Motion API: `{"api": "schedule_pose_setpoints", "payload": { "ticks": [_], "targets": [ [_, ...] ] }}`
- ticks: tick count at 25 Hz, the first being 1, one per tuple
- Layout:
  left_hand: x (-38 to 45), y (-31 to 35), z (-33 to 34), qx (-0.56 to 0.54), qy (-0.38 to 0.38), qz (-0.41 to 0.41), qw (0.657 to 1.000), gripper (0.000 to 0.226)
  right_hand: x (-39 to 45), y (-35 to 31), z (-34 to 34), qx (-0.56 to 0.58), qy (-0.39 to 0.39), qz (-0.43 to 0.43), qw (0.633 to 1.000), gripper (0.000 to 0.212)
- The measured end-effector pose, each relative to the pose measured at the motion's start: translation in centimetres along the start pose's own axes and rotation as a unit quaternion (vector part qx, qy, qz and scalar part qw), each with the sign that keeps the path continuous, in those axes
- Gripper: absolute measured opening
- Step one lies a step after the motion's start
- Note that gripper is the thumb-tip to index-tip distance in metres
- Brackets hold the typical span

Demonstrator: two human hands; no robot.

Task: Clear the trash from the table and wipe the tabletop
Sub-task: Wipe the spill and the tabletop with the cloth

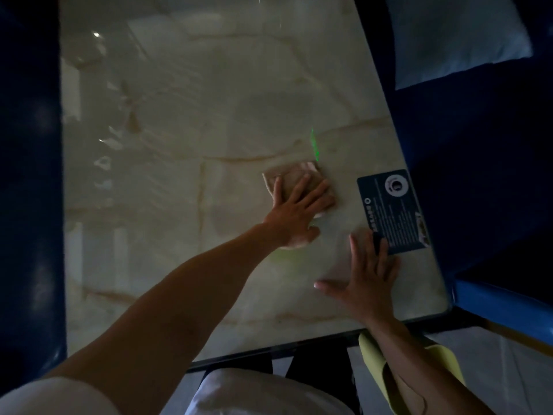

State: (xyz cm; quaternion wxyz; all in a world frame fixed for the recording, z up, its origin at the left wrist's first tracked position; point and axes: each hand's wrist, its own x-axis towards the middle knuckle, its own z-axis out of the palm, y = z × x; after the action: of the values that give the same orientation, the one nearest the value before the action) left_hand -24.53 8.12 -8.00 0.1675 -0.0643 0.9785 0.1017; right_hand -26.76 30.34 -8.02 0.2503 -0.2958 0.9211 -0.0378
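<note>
The pale marble tabletop (179, 145) fills most of the view, and I see no trash on it. A small beige cloth (287, 175) lies on its right half. My left hand (296, 214) presses flat on the cloth, fingers spread over it, arm reaching in from the lower left. My right hand (365, 283) rests flat on the bare tabletop near the front right corner, fingers apart and holding nothing. Its fingertips touch the edge of a dark printed label (392, 211).
Dark blue seating runs along the left side (30, 175) and the right side (478, 145) of the table. A white cushion (454, 37) lies at the back right. A yellow-green slipper (446, 360) shows below the table's front edge. The scene is dim.
</note>
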Motion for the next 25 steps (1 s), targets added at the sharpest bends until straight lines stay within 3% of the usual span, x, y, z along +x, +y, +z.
{"api": "schedule_pose_setpoints", "payload": {
  "ticks": [5, 8, 11, 16, 18, 21, 25],
  "targets": [
    [-4.8, -3.9, 1.7, 0.088, -0.005, 0.147, 0.985, 0.076, 0.1, 0.0, -0.2, 0.012, -0.013, 0.002, 1.000, 0.126],
    [-9.0, -6.8, 2.7, 0.108, -0.006, 0.150, 0.983, 0.072, 0.3, -0.3, -0.2, 0.010, -0.007, 0.011, 1.000, 0.125],
    [-14.5, -10.3, 4.0, 0.110, -0.003, 0.071, 0.991, 0.072, 0.1, -0.4, -0.1, -0.007, -0.006, 0.017, 1.000, 0.127],
    [-24.3, -11.2, 7.0, 0.003, 0.012, -0.159, 0.987, 0.074, 0.0, -0.3, -0.3, 0.019, -0.014, 0.004, 1.000, 0.124],
    [-26.1, -8.4, 7.9, -0.081, 0.025, -0.287, 0.954, 0.077, -0.1, -0.4, -0.5, 0.015, -0.016, 0.005, 1.000, 0.123],
    [-23.9, -3.7, 8.1, -0.210, 0.043, -0.454, 0.865, 0.082, -0.2, -0.6, -0.5, 0.018, -0.021, 0.013, 1.000, 0.125],
    [-17.5, -0.3, 6.3, -0.290, 0.079, -0.586, 0.752, 0.087, 0.0, 0.2, -0.9, 0.017, -0.047, -0.018, 0.999, 0.127]
  ]
}}
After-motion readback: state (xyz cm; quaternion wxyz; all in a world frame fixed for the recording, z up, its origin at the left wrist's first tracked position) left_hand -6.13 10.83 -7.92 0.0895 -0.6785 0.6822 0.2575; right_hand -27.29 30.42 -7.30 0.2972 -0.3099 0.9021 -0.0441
